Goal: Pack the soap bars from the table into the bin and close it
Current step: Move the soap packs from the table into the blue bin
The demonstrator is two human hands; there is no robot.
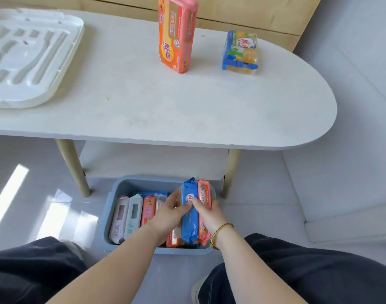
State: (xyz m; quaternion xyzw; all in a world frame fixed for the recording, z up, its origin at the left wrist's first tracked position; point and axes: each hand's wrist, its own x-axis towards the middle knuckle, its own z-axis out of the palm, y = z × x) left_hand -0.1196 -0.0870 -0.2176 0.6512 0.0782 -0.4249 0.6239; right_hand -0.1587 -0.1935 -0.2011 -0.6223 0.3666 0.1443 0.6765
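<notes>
White oval-ended table top (187, 110): straight ahead, its near edge above the bin's far side

White moulded plastic lid (34, 55): flat at the table's left end, well apart from both hands, on my left-hand side

Grey-blue plastic bin (122, 185): on the floor between my knees. Wrapped bars stand on edge in a row inside, long axes running away from me

Tall orange-and-pink soap multipack (176, 36): upright near the table's far edge. Blue-and-yellow clear-wrapped soap pack (240, 53): to its right, apart from it. Both lie up and forward from my grip

Blue-wrapped soap bar (190, 216): on edge at the bin's right end, long axis away from me, far tip above the rim, pink-wrapped soap bar (204, 194) touching its right face

Left hand (168, 213): fingers curled, pinching the blue bar's left face. Right hand (209, 213): thumb over its top edge, fingers clasped round the right side against the pink bar

Judgement: press this bar down into line, then reach up and forward; my right hand is the nearer one to the blue-and-yellow pack
</notes>
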